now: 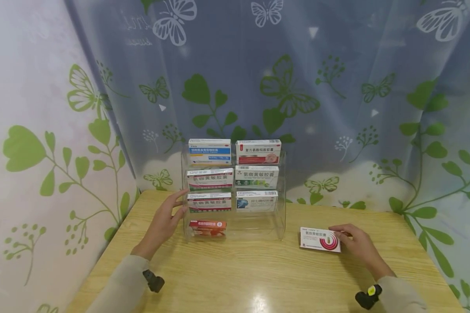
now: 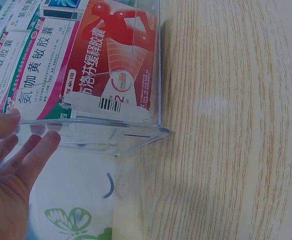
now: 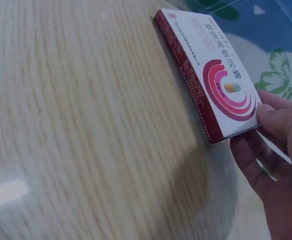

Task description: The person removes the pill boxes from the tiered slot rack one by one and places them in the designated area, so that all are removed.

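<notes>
At the left side of a clear acrylic rack (image 1: 258, 224), my left hand (image 1: 164, 221) touches the side panel with extended fingers. The left wrist view shows its fingertips (image 2: 50, 141) right at the panel's edge, beside a red-orange medicine box (image 2: 118, 45). Off to the right, my right hand (image 1: 354, 243) pinches the right end of a white medicine box (image 1: 313, 239) with a pink ring design. In the right wrist view the thumb (image 3: 268, 114) lies on the box's printed face, fingers beneath. The box's dark red long side faces the table.
Upper tiers hold a blue-and-white box (image 1: 209, 153), a red-and-white box (image 1: 257, 153) and several others in two columns. The bottom tier has the red-orange box at left. A patterned curtain (image 1: 235, 78) hangs behind the wooden table (image 1: 235, 274).
</notes>
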{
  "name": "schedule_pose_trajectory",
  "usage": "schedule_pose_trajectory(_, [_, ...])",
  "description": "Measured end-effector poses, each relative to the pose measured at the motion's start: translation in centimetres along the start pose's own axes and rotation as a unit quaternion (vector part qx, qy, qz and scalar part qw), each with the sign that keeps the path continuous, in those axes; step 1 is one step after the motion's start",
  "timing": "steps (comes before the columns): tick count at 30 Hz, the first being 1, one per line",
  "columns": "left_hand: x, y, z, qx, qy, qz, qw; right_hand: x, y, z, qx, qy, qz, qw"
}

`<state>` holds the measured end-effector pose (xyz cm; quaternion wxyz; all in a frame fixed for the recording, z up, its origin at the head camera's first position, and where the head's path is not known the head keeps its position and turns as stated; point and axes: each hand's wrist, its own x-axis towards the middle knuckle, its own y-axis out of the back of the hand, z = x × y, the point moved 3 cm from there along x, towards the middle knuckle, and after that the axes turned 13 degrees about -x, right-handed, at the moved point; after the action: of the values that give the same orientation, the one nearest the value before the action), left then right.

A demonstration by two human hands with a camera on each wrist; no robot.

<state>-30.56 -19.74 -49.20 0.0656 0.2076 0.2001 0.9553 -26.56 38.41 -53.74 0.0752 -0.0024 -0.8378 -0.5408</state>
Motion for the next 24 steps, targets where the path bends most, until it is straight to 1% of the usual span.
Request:
schedule_pose_trajectory(5, [0.0,0.0,0.0,0.004,-0.001,0.000,1.0000,0.3,-1.1,0.1,0.009,-0.021,-0.013,1.000])
schedule_pose_trajectory(8, [0.0,0.0,-0.1,0.005,0.000,0.001,1.0000,0.4,-1.3,0.0,0.010,-0.021,-0.013,1.000])
schedule_pose_trajectory(15, [-0.1,0.0,0.0,0.007,0.000,0.004,1.0000,0.7,-1.9,0.0,-0.004,0.000,0.004,1.000])
schedule_pose_trajectory(20, [0.0,-0.1,0.0,0.005,0.006,0.000,1.0000,0.7,-2.1,0.2,-0.004,-0.008,0.003,1.000])
schedule_pose_trajectory(24, [0.0,0.0,0.0,0.004,0.010,0.000,0.9999,0.6,-1.8,0.1,0.011,-0.020,0.010,1.000])
